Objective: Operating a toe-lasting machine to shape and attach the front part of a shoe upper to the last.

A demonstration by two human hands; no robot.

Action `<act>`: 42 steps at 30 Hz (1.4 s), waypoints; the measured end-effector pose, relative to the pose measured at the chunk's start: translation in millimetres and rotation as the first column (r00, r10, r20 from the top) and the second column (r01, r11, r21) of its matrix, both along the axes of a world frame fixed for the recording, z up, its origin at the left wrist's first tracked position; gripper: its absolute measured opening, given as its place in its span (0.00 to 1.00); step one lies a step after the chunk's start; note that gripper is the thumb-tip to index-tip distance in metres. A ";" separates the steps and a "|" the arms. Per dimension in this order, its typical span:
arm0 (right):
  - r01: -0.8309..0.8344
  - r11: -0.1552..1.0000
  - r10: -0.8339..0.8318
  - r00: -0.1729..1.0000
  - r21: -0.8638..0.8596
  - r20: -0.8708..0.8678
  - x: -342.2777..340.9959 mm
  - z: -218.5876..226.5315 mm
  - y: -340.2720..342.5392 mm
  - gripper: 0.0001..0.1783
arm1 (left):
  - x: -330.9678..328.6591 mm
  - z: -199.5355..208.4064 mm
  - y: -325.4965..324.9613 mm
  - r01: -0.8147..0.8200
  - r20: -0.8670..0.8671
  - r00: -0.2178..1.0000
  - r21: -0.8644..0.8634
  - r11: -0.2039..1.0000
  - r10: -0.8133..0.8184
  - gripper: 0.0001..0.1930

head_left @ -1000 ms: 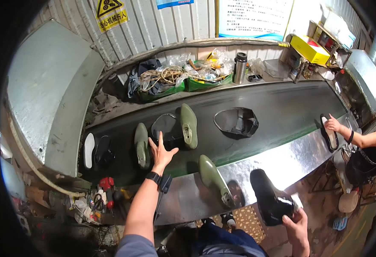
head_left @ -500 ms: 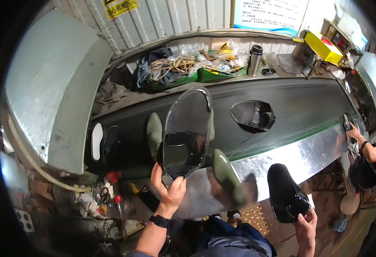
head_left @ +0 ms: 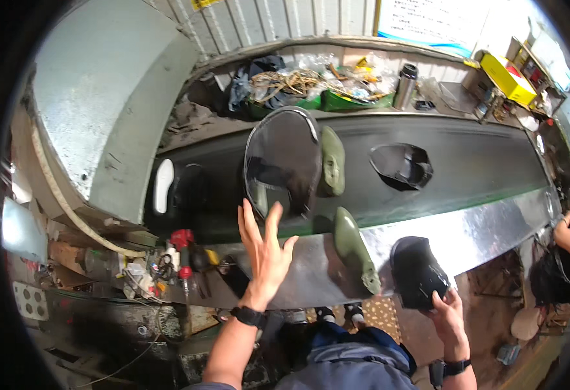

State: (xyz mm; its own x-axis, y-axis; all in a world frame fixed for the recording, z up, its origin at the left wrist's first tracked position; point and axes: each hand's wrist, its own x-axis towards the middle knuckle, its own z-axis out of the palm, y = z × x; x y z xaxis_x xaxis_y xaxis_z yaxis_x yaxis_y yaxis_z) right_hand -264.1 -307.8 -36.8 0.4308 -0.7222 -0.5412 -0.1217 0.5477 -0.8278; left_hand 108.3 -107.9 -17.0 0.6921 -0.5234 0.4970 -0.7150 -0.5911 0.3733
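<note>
My left hand (head_left: 263, 257) is open, fingers spread, at the near edge of a large black shoe upper (head_left: 282, 153). That upper's wide opening faces up, over the dark conveyor belt; whether a fingertip touches it I cannot tell. A green shoe last (head_left: 332, 162) lies just right of it. Another green shoe last (head_left: 353, 247) rests on the shiny metal ledge between my hands. My right hand (head_left: 449, 318) grips a second glossy black shoe upper (head_left: 418, 273) by its near end, in front of the ledge. A third black upper (head_left: 402, 166) sits farther right on the belt.
A white sole-shaped piece (head_left: 164, 186) and a dark one (head_left: 191, 185) lie at the belt's left, beside a metal hood (head_left: 106, 97). Behind stand green bins of scraps and a steel flask (head_left: 405, 86). Tools clutter the lower left. Another person's arm (head_left: 568, 235) shows at right.
My left hand has let go of the large upper's near edge, and its fingers have spread. The right hand, still with its upper, has shifted slightly left. The view has moved a little.
</note>
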 end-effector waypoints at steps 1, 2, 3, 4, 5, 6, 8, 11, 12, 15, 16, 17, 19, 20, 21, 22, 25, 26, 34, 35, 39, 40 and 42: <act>0.042 0.999 -0.043 0.997 0.021 0.060 9.6 14.4 1.3 0.23 | -1.7 -13.4 -2.2 0.069 -0.194 0.977 -0.114 0.991 -0.091 0.44; 0.083 0.996 -0.088 0.989 0.042 0.118 23.6 29.6 4.6 0.19 | -3.4 -32.6 -5.7 0.114 -0.368 0.908 -0.241 0.964 -0.199 0.51; 0.023 0.999 -0.020 0.996 -0.045 0.083 24.1 30.4 4.0 0.17 | -16.1 -43.8 -15.4 0.098 -0.662 0.659 -0.395 0.913 -0.357 0.53; -0.033 0.991 0.038 0.999 -0.130 0.038 20.5 21.7 -0.1 0.15 | -29.2 -52.2 -29.2 0.007 -0.806 0.198 -0.568 0.823 -0.558 0.53; -0.242 0.881 0.187 0.967 -0.406 -0.172 -1.8 -9.4 -10.4 0.16 | -39.5 -56.9 -46.0 -0.153 -0.754 -0.156 -0.620 0.770 -0.638 0.51; -0.407 0.817 0.304 0.906 -0.409 -0.294 21.8 11.8 2.7 0.18 | -43.5 -65.0 -53.5 -0.330 -0.590 -0.449 -0.588 0.738 -0.671 0.50; -0.662 0.548 0.491 0.750 -0.512 -0.444 54.3 24.0 28.6 0.22 | -22.3 -111.7 -55.7 -0.595 0.198 -0.752 -0.614 0.518 -0.629 0.35; -0.733 -0.228 0.391 0.534 -0.641 -0.750 27.0 -62.9 45.1 0.29 | -24.6 -106.5 -83.3 -0.316 -0.616 -0.583 -0.428 0.847 -0.529 0.22; -0.650 -0.206 0.434 0.609 -0.732 -0.663 30.1 -71.3 54.5 0.28 | -18.6 -108.0 -82.5 -0.260 -0.690 -0.529 -0.422 0.869 -0.493 0.18; -0.665 -0.194 0.412 0.611 -0.721 -0.675 41.1 -107.2 71.6 0.30 | -4.4 -120.9 -103.8 -0.079 -0.960 -0.047 -0.273 0.959 -0.277 0.15; -0.651 -0.170 0.415 0.634 -0.740 -0.653 56.8 -105.6 70.9 0.30 | 0.0 -123.1 -113.3 -0.027 -0.935 0.276 -0.238 0.971 -0.222 0.15; -0.536 -0.105 0.398 0.749 -0.838 -0.529 68.0 -100.8 69.0 0.33 | 0.2 -125.9 -120.6 -0.044 -0.886 0.430 -0.213 0.976 -0.173 0.14; -0.543 0.051 0.331 0.801 -0.838 -0.499 78.7 -101.3 70.2 0.31 | 9.9 -146.4 -129.7 -0.004 -0.544 0.833 -0.191 0.982 -0.103 0.13; -0.499 0.176 0.271 0.853 -0.848 -0.446 82.3 -111.5 74.0 0.31 | 12.7 -156.7 -130.3 -0.012 -0.538 0.838 -0.191 0.982 -0.094 0.13; -0.352 0.315 0.253 0.926 -0.881 -0.280 85.4 -129.2 67.6 0.42 | 8.5 -159.1 -142.6 -0.025 -0.567 0.819 -0.181 0.983 -0.083 0.13; -0.290 0.315 0.197 0.951 -0.904 -0.237 89.7 -128.3 64.8 0.58 | 3.6 -156.8 -145.4 -0.041 -0.598 0.799 -0.154 0.987 -0.060 0.13; -0.324 0.625 0.327 0.935 -0.710 -0.138 104.3 -145.2 55.2 0.75 | -1.3 -151.8 -135.2 -0.097 -0.594 0.804 -0.180 0.979 -0.030 0.16; -0.331 0.633 0.330 0.933 -0.700 -0.143 91.3 -142.6 56.4 0.75 | -7.9 -156.8 -122.9 -0.119 -0.583 0.812 -0.143 0.983 0.013 0.16; -0.534 0.591 0.626 0.776 -0.604 -0.073 19.1 -142.3 45.9 0.60 | -73.8 -121.4 -102.9 -0.144 -0.880 0.417 0.181 0.973 0.225 0.38; -0.556 0.510 0.637 0.757 -0.657 -0.145 16.9 -146.5 46.9 0.59 | -83.9 -129.8 -103.6 -0.065 -0.734 0.619 0.305 0.950 0.278 0.46; -0.556 0.477 0.639 0.751 -0.680 -0.165 19.6 -161.7 47.7 0.56 | -78.8 -148.8 -102.5 -0.095 -0.703 0.650 0.302 0.948 0.289 0.36; -0.541 0.466 0.634 0.756 -0.700 -0.162 23.6 -164.0 48.1 0.55 | -77.9 -151.6 -102.4 -0.147 -0.716 0.621 0.294 0.944 0.320 0.31; -0.503 0.496 0.577 0.800 -0.708 -0.164 25.3 -163.0 52.4 0.50 | -73.9 -154.1 -97.3 -0.231 -0.718 0.593 0.283 0.931 0.365 0.27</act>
State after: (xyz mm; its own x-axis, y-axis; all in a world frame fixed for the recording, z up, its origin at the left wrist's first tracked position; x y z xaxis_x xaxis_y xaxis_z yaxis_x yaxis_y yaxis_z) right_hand -238.8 -255.3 -199.8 0.8848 -0.4609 0.0691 -0.1017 -0.3356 -0.9365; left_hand 34.4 -205.2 -171.1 0.9145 -0.2356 -0.3288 0.0004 -0.8124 0.5831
